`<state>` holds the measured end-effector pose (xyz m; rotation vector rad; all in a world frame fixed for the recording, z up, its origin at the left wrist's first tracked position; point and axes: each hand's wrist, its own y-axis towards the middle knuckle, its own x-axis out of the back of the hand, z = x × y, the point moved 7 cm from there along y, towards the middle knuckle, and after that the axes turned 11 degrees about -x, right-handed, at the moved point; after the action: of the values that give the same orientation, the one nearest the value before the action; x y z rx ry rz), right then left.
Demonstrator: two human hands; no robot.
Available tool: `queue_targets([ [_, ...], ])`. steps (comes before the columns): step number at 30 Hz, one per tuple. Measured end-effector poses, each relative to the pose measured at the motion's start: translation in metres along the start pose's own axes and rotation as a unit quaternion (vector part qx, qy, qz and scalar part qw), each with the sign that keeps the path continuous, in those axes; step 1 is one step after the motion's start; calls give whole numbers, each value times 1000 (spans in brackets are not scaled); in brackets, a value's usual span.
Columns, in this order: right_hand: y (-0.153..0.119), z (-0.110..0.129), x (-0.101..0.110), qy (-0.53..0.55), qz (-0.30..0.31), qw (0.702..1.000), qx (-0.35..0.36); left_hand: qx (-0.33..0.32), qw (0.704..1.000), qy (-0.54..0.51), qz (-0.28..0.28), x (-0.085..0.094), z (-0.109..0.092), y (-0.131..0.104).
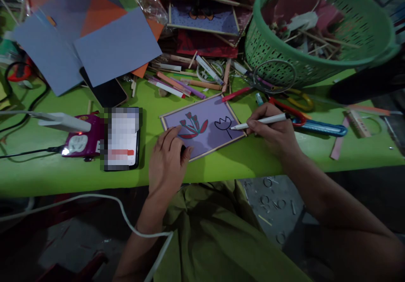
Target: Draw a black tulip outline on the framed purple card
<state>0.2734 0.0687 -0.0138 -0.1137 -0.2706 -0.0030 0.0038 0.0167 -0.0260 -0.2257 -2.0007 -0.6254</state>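
Observation:
A purple card (207,112) edged with thin wooden sticks lies on the green table. Red and green flowers are drawn on its left half, and a black tulip outline with a stem on its right. My right hand (274,132) grips a white marker (261,122), its tip touching the card beside the tulip's stem. My left hand (167,157) rests on the card's lower left corner, fingers bent; a small dark object, too hidden to name, shows by its thumb. Whether those fingers hold it is unclear.
A lit phone (122,138) and a purple power adapter (82,136) lie left. Blue-grey sheets (118,45) cover another phone (107,90). Behind the card are scattered markers (172,90). A green basket (284,58) of scraps stands back right, near scissors (292,113) and a blue cutter (325,127).

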Motion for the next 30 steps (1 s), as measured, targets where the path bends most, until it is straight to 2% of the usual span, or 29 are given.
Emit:
queue_targets([
  [18,-1,-4,2,-39,-3,999,16,3,1000,-13,-5,0,1,0],
  [30,-1,-6,2,-36,0,999,-3,4,1000,-17,-9,1,0,0],
])
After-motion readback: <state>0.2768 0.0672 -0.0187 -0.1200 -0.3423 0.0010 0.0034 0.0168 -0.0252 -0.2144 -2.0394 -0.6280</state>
